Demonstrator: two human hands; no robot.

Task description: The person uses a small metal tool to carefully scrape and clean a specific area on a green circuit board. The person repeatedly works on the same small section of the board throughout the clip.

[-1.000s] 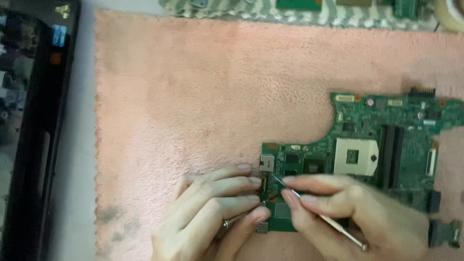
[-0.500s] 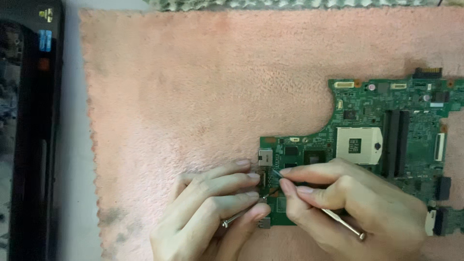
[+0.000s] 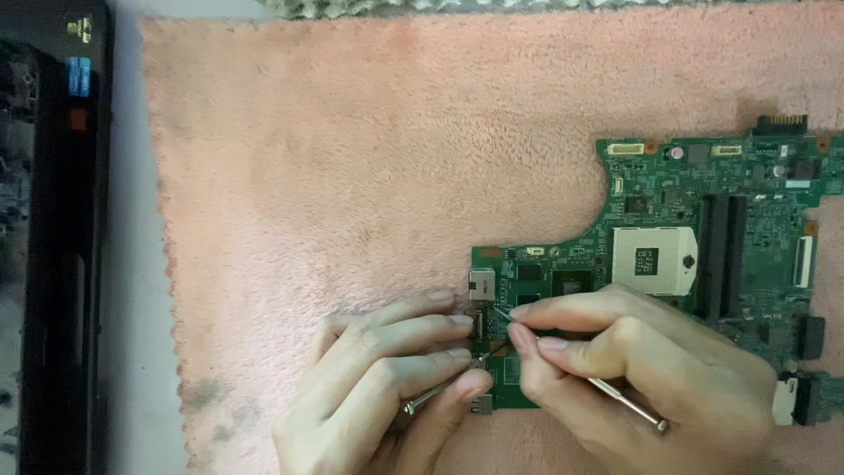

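- Pinching a thin metal tool (image 3: 629,405), the right hand (image 3: 633,378) sets its tip on the green circuit board (image 3: 703,255)'s left edge.
- Left hand (image 3: 387,387) closes on a second slim tool (image 3: 440,391), fingertips touching that same edge.
- Board lies on a pink towel (image 3: 352,176), low and right.
- Black laptop shell (image 3: 53,246) sits far left.

A pale grey worktop (image 3: 132,264) carries everything, bare only in a narrow strip between two things. A pink towel (image 3: 369,167) with a scalloped left edge covers most of it, reaching toward the far edge; dark smudges mark the towel's near left corner. On the towel, toward the right edge, lies a green circuit board (image 3: 703,264), flat, components upward. Along the worktop's left edge lies a black laptop case (image 3: 53,264), just beside the towel.
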